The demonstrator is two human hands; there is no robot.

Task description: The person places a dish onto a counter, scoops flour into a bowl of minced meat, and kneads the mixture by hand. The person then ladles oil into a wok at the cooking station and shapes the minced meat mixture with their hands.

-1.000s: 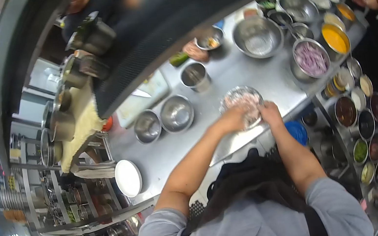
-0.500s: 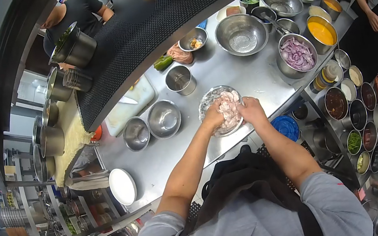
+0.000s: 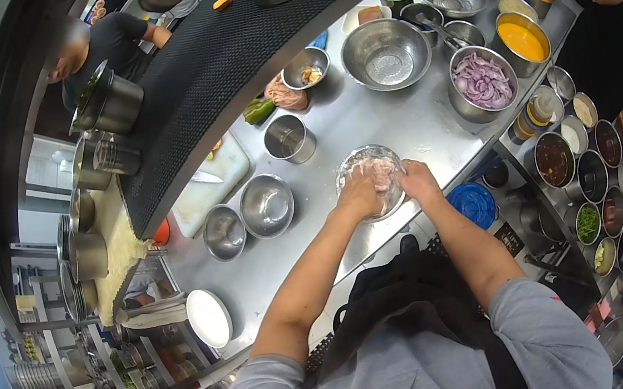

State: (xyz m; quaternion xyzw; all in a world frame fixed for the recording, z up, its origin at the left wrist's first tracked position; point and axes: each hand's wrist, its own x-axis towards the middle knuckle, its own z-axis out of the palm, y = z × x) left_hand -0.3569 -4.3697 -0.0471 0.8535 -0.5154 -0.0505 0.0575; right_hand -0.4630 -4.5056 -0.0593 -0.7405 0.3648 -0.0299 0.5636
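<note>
A metal bowl [image 3: 361,151] stands near the front edge of the steel counter, with pale pink pieces of raw meat [image 3: 381,170] inside. Its inner wall is smeared with a whitish coating. My left hand [image 3: 359,197] reaches into the bowl from the left, fingers curled into the meat and their tips hidden by it. At the right side, my right hand [image 3: 418,180] is closed on the bowl's rim.
Left of the bowl are two metal bowls [image 3: 267,205], a metal pot [image 3: 290,139] and a cutting board [image 3: 231,176] with a knife. A large bowl [image 3: 387,56] and sliced red onions [image 3: 483,81] stand behind. A shelf [image 3: 226,69] overhangs the counter. A co-worker [image 3: 621,39] stands right.
My left hand has shifted within the bowl and pushed the meat about; the meat lies lower and smoother. My right hand stays at the rim. The whole view has shifted slightly.
</note>
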